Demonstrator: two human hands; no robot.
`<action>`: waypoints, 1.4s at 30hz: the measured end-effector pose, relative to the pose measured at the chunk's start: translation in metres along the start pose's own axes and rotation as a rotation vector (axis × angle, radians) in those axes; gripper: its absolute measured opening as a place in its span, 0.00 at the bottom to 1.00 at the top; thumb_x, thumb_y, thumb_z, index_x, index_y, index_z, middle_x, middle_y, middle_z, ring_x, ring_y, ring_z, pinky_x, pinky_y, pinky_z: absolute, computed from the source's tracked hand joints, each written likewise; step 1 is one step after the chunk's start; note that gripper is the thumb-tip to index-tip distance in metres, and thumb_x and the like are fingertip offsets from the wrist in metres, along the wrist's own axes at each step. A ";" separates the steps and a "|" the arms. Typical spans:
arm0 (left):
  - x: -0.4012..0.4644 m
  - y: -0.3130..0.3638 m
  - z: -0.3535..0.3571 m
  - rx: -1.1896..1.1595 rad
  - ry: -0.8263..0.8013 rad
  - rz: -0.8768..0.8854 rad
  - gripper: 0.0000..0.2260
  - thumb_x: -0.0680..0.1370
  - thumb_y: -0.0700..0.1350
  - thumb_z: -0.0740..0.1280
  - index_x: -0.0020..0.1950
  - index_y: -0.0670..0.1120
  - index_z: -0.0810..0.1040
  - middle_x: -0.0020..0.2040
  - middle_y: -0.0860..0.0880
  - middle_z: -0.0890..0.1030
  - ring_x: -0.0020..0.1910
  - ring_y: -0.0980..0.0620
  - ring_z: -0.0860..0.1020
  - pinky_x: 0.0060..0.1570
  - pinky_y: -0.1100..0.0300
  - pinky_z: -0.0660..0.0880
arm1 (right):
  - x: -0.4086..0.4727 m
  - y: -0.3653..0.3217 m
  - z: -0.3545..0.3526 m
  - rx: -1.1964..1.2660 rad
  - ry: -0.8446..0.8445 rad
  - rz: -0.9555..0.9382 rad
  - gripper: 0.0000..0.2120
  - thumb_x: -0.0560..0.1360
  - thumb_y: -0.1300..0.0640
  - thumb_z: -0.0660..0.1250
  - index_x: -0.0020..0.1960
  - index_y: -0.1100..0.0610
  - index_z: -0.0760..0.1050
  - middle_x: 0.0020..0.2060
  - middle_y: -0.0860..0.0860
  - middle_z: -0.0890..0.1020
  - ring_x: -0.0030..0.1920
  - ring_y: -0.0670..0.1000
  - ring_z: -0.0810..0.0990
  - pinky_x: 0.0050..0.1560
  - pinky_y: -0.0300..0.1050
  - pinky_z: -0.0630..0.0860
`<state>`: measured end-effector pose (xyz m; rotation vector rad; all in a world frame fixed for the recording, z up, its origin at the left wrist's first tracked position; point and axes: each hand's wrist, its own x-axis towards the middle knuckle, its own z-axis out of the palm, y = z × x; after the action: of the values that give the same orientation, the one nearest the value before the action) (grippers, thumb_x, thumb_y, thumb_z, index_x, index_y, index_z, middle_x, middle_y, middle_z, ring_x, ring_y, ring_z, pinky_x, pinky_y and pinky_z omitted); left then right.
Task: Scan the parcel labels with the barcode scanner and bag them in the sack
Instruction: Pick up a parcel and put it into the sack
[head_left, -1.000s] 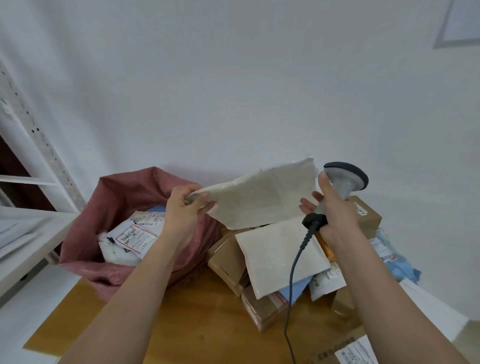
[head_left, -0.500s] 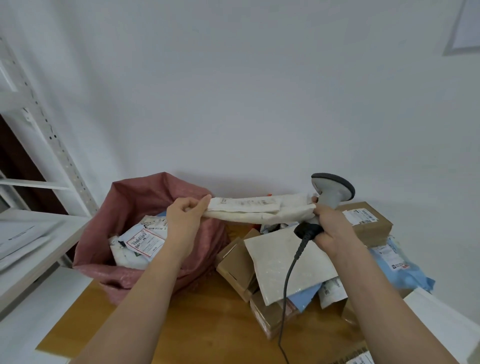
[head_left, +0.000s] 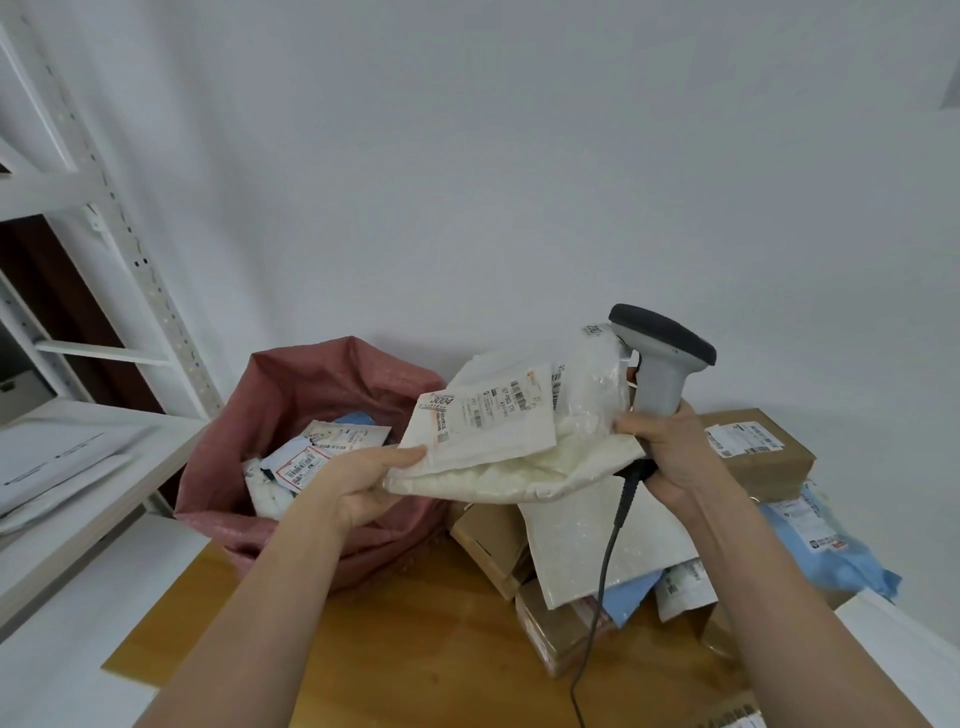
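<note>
The dusty-pink woven plastic sack (head_left: 291, 410) stands open on the wooden tabletop (head_left: 415, 639), at the left of the parcel pile. Inside it you can see several soft mailers with printed labels (head_left: 317, 457), some white and one light blue, lying one over another; how deep they go I cannot tell.

Your left hand (head_left: 363, 483) holds the white soft plastic mailer parcel (head_left: 519, 457) at its left lower corner, with the thumb on top and the other fingers underneath. The parcel is lifted in the air between your two hands, above the pile and just beside the sack's opening. Its white shipping label (head_left: 483, 421) faces up toward you, with the number 3004 at one corner; the smaller print is too blurred to read.

Your right hand (head_left: 665, 447) is wrapped around the handle of the grey barcode scanner with a black top (head_left: 660, 364), and its fingers also touch the right edge of the parcel. The scanner stands upright behind the parcel, and its black cable (head_left: 602, 571) hangs down over the pile.

Under the parcel lie brown cardboard boxes (head_left: 753, 452), a flat white bubble mailer (head_left: 602, 545) and a light blue plastic bag (head_left: 826, 551). The lower boxes are partly hidden by your right arm.
</note>
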<state>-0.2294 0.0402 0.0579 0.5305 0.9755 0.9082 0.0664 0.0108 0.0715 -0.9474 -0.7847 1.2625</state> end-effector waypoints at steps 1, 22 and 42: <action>-0.001 -0.001 -0.004 0.071 -0.005 -0.030 0.16 0.71 0.31 0.67 0.59 0.35 0.77 0.49 0.40 0.85 0.41 0.46 0.85 0.36 0.55 0.83 | 0.000 0.001 -0.001 -0.018 -0.002 -0.008 0.20 0.70 0.80 0.60 0.53 0.60 0.75 0.40 0.58 0.78 0.38 0.57 0.78 0.33 0.47 0.77; 0.030 -0.048 0.018 0.104 0.065 0.288 0.21 0.75 0.24 0.62 0.57 0.46 0.77 0.52 0.43 0.85 0.51 0.41 0.83 0.52 0.42 0.78 | -0.003 0.036 -0.003 -0.369 0.095 -0.021 0.14 0.72 0.65 0.74 0.53 0.53 0.75 0.47 0.51 0.85 0.40 0.49 0.83 0.38 0.42 0.79; 0.065 -0.060 0.022 -0.191 0.392 0.443 0.07 0.77 0.43 0.70 0.54 0.45 0.78 0.49 0.45 0.84 0.46 0.47 0.84 0.31 0.58 0.80 | 0.039 0.078 -0.091 -0.315 0.636 0.085 0.15 0.72 0.63 0.74 0.56 0.61 0.74 0.47 0.55 0.83 0.37 0.47 0.82 0.26 0.36 0.74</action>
<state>-0.1692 0.0626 -0.0068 0.4184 1.1267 1.5285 0.1210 0.0398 -0.0379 -1.5494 -0.4416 0.8340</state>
